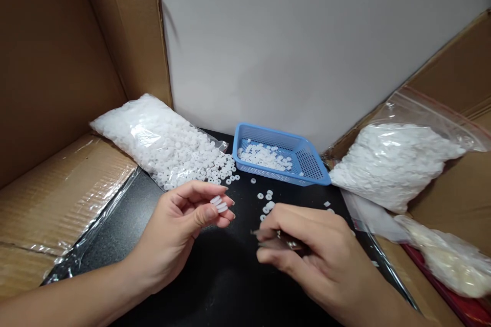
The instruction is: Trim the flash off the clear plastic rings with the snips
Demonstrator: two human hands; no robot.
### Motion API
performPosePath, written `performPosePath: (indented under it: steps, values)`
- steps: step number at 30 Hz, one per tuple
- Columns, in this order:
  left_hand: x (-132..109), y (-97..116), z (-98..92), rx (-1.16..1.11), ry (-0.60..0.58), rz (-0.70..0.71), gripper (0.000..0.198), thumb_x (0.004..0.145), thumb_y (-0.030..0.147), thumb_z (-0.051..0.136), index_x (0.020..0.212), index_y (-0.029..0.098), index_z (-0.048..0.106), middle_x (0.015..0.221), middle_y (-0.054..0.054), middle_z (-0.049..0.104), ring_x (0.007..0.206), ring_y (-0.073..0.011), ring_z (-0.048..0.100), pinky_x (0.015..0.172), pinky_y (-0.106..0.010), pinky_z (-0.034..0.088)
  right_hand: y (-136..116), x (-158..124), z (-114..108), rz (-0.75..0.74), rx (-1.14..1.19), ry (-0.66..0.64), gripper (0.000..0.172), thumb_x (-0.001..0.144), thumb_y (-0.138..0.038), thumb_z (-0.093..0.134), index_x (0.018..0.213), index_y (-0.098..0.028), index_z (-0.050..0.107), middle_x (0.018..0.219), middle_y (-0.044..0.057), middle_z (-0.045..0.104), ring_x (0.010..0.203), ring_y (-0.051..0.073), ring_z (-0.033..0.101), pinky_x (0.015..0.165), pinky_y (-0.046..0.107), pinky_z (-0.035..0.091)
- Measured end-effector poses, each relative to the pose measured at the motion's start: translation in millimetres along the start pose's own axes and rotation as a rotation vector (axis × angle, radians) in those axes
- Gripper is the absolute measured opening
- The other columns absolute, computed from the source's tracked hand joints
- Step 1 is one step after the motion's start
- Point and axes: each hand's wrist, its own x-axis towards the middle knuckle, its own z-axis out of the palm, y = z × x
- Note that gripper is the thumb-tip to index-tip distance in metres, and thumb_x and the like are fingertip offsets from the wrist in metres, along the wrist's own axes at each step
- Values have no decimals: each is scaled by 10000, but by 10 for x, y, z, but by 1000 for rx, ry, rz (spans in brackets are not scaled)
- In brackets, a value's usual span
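My left hand (192,214) pinches a few small white plastic rings (219,204) between thumb and fingers, stacked edge-on. To its right, my right hand (307,245) is closed around a metal nail clipper (278,240), its jaws pointing left towards the rings and apart from them. The clipper is somewhat blurred, and part of it is hidden by my fingers. Beyond my hands stands a blue perforated basket (282,178) with many white pieces (264,156) in it. Several loose rings (266,209) lie on the black table (230,286) just past my right hand.
An open clear bag (153,133) spills white rings onto the table at the left. At the right, a zip bag (399,163) is full of white pieces. Another plastic bag (452,255) lies on a red object (460,301). Cardboard (57,61) and a white panel (307,51) enclose the space.
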Motion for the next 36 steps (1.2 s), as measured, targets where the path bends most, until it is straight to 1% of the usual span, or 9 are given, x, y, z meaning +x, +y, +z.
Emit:
performPosePath:
  steps: [2,5,8,11,17,21,25,29,36]
  values:
    - [5,5,0,-12,5,-4,157,749,140,870,878,180,790,798,-35,810,661,-106,743,643,-150,600,19,4,35,4,-1,-70,279,995,-149,483,738,-200,578,608,-39,575,509,99,518,484,215,420]
    - [10,14,14,5,8,-16,156,752,117,863,836,168,742,799,-29,805,660,-106,738,643,-160,595,48,16,114,7,98,-31,253,964,-41,435,966,-200,631,810,0,644,678,115,607,597,217,499]
    - [8,0,23,33,-21,-38,189,740,125,872,745,146,684,795,-31,799,655,-103,722,644,-168,582,72,34,207,32,221,133,158,955,-130,613,1080,-221,646,874,2,636,733,122,619,626,220,525]
    - [3,-43,10,34,-64,-96,230,731,139,882,739,153,652,750,-14,785,672,-100,707,649,-162,551,90,50,291,35,296,137,248,907,-223,728,1150,-243,689,870,0,620,723,124,612,608,226,528]
    - [18,-101,-32,-6,-186,-195,265,742,203,887,841,184,642,745,-5,779,726,-116,715,698,-180,512,108,56,343,139,389,100,108,894,-189,701,992,-199,746,817,5,588,660,113,570,535,218,481]
    - [27,-110,-47,44,-175,-187,389,658,289,943,918,192,669,809,-13,784,760,-126,715,710,-190,522,92,57,344,143,357,93,151,858,-128,695,986,-194,741,819,-2,580,630,97,527,513,202,454]
    - [33,-110,-53,87,-162,-150,295,683,228,927,888,185,719,746,-3,787,698,-110,715,694,-181,528,69,62,368,153,394,73,185,831,-69,665,958,-188,726,832,-5,560,654,92,520,532,192,460]
    - [40,-79,-46,71,-212,-190,352,695,273,920,1003,203,766,747,-22,805,695,-131,738,718,-208,552,67,58,376,261,525,38,138,817,-109,707,933,-182,716,850,-14,515,621,69,469,463,158,404]
    - [65,-77,-78,117,-254,-207,403,760,189,864,1144,250,760,851,-33,780,842,-178,746,798,-258,568,44,64,331,238,527,59,128,803,-78,699,875,-183,703,827,-26,501,600,63,430,456,161,381]
